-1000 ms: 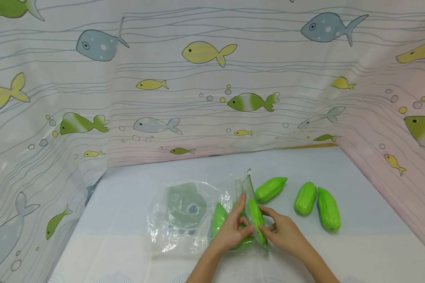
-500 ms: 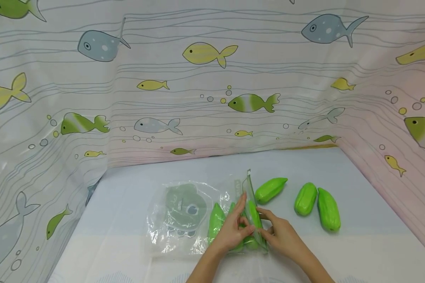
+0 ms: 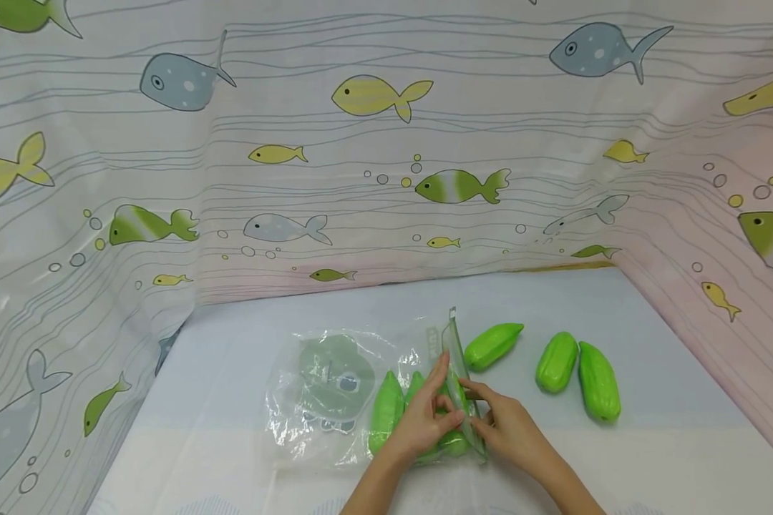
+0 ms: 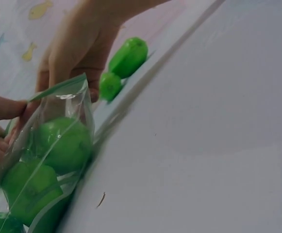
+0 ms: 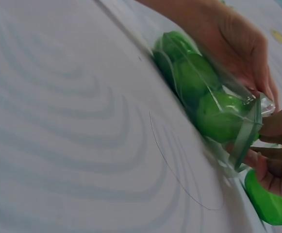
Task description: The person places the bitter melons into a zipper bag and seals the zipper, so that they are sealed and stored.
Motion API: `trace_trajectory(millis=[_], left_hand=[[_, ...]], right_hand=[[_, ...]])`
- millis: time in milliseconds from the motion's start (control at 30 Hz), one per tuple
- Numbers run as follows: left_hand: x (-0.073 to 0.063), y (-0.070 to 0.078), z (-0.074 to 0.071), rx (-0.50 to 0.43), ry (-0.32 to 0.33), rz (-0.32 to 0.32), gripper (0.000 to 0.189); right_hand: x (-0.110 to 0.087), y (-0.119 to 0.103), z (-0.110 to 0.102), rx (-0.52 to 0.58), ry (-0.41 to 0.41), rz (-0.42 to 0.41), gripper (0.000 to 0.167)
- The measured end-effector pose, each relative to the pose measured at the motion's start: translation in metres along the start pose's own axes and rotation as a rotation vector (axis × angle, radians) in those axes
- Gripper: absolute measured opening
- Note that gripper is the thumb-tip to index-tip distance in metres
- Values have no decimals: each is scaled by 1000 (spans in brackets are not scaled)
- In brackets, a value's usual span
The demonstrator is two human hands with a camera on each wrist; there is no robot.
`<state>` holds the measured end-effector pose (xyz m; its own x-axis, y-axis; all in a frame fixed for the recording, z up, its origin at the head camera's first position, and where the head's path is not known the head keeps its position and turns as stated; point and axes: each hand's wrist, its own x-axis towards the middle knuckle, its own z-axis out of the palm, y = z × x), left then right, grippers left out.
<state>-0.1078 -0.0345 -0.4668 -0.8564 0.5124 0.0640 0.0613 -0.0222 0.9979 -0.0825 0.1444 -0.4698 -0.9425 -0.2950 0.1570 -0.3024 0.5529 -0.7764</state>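
A clear zip bag (image 3: 322,447) with a cartoon print lies on the table, its mouth facing right. Several bright green, papaya-like fruits, one a green fruit (image 3: 387,411), show inside it. My left hand (image 3: 421,418) grips the bag near its mouth, thumb and fingers at the green-edged rim (image 5: 250,136). At the opening, my right hand (image 3: 505,425) holds the end of another green fruit (image 5: 221,116), fingers partly inside the bag. Most of that fruit is within the bag. The left wrist view shows the filled bag (image 4: 46,145) and the right hand (image 4: 80,51) behind its rim.
Three loose green fruits lie right of the bag: one near fruit (image 3: 492,346), and a side-by-side pair, a shorter fruit (image 3: 557,362) and a longer fruit (image 3: 598,381). A fish-patterned curtain (image 3: 361,179) surrounds the pale table (image 3: 232,343) at the back and sides.
My right hand has pushed the green fruit leftward, deeper into the bag. Those inside have shifted left. The left hand has kept its grip in place.
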Motion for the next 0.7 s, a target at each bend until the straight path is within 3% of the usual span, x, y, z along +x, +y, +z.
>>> trace_trajectory(millis=[233,533,700], left_hand=[[1,-1,-1,-4,-12,0,92],[2,-2,-1,-8,-19,19,91],[2,-2,-2,-18,-29,55,91]], right_hand=[[-1,3,-4,10,23,17,57],[-1,12,-15,-81,235,-259,75],[-3,16,-22,-114,268,-277,76]])
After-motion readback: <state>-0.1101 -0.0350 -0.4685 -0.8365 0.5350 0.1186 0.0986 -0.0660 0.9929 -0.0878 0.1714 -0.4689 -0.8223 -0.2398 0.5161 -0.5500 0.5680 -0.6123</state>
